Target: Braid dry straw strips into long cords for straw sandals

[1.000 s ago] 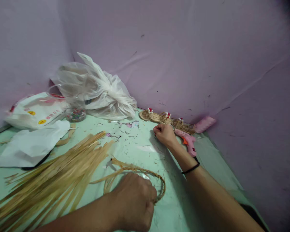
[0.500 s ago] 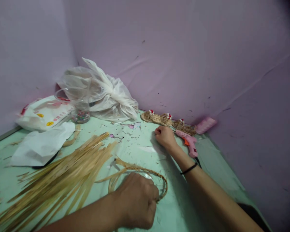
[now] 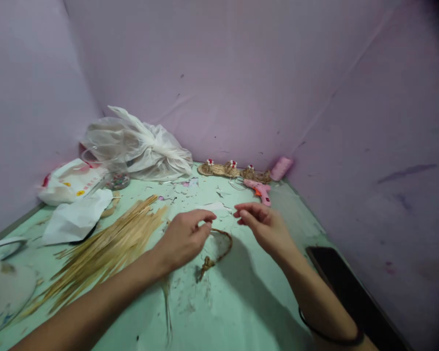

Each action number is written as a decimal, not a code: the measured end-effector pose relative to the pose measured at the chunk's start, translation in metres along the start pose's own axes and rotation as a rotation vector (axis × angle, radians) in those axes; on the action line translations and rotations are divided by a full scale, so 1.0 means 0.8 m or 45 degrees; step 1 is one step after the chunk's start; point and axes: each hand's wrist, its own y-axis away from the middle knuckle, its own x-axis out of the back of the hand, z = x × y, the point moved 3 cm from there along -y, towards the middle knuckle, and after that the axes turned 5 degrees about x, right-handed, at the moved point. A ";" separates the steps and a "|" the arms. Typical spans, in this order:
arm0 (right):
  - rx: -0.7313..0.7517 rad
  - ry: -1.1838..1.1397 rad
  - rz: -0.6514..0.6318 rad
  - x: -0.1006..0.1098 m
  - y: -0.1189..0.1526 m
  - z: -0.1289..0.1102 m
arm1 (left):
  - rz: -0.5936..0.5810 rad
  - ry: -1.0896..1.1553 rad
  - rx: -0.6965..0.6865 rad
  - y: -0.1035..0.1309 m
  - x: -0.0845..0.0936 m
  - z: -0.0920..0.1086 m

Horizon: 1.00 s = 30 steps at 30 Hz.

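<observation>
My left hand [image 3: 188, 239] is closed, with a braided straw cord [image 3: 229, 242] coming out beneath its fingertips. The cord curves to the right and ends in a knotted tip; loose strands [image 3: 167, 309] hang below the hand. My right hand [image 3: 265, 228] is raised just across from the left, its thumb and fingers pinched together. Whatever lies between those fingertips is too small to make out. A spread bundle of dry straw strips [image 3: 113, 253] lies left of my left hand. Beyond my right hand is a pink glue gun [image 3: 259, 191].
Woven straw pieces with red and white beads [image 3: 219, 169] line the wall beside a pink roll [image 3: 281, 168]. A tied white plastic bag [image 3: 149, 151], a clear cup of beads [image 3: 117, 178] and white paper [image 3: 78, 217] stand back left. A dark phone-like slab [image 3: 346, 282] lies right.
My right hand has come back from near the glue gun toward my left hand. My left hand has risen with the braided cord. The view has shifted, showing the dark slab and a white object at left.
</observation>
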 end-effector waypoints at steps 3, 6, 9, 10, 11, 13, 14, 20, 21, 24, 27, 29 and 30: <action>-0.100 -0.059 -0.213 -0.019 0.049 0.006 | -0.012 -0.111 0.198 0.012 0.003 -0.002; -0.030 -0.017 -0.454 -0.047 0.078 0.013 | -0.170 -0.251 0.275 0.033 -0.012 -0.009; 0.094 -0.041 -0.507 -0.068 0.089 0.018 | -0.252 -0.352 0.326 0.048 -0.031 -0.017; 0.148 -0.024 -0.482 -0.071 0.091 0.017 | -0.257 -0.365 0.325 0.050 -0.035 -0.018; 0.207 0.015 -0.442 -0.073 0.093 0.015 | -0.252 -0.369 0.308 0.051 -0.038 -0.019; 0.356 0.193 -0.299 -0.073 0.097 0.007 | -0.223 -0.352 0.240 0.048 -0.039 -0.018; 0.447 0.331 -0.214 -0.073 0.100 0.001 | -0.204 -0.330 0.199 0.046 -0.038 -0.017; 0.910 1.216 0.034 -0.100 0.135 -0.013 | -0.180 -0.036 0.115 0.034 -0.026 -0.027; 0.923 1.279 0.015 -0.107 0.141 -0.010 | -0.198 -0.002 0.161 0.033 -0.027 -0.032; 0.883 1.311 -0.133 -0.127 0.157 0.001 | -0.278 0.069 0.314 0.032 -0.030 -0.043; 0.758 1.305 -0.267 -0.144 0.169 0.007 | -0.348 0.149 0.413 0.032 -0.035 -0.043; 0.690 1.391 -0.347 -0.155 0.174 0.011 | -0.385 0.216 0.462 0.032 -0.038 -0.039; 0.673 1.451 -0.386 -0.160 0.176 0.012 | -0.396 0.244 0.486 0.031 -0.039 -0.038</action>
